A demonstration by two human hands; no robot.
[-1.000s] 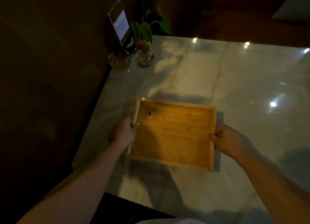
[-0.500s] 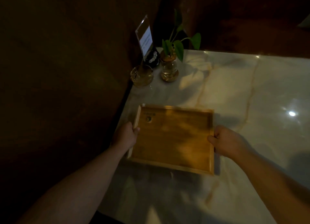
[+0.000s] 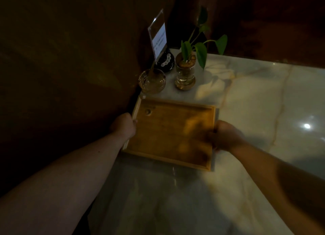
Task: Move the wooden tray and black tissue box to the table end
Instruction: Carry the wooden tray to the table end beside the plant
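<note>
A shallow wooden tray point(image 3: 168, 134) with nothing in it sits near the far left corner of the marble table point(image 3: 255, 102). My left hand point(image 3: 124, 125) grips its left rim. On the opposite side, my right hand point(image 3: 225, 135) holds the right rim, slightly blurred. The tray's far edge lies close to a glass dish and a plant jar. No black tissue box is in view.
Just beyond the tray stand a round glass dish point(image 3: 152, 81), a glass jar with a green plant point(image 3: 185, 73), a dark round holder point(image 3: 165, 62) and an acrylic sign stand point(image 3: 157, 34). A dark wooden wall point(image 3: 70, 76) runs along the table's left edge.
Both hands have carried the tray along the table toward the far left corner, so it now lies close to the glass dish and plant jar. Grips are unchanged.
</note>
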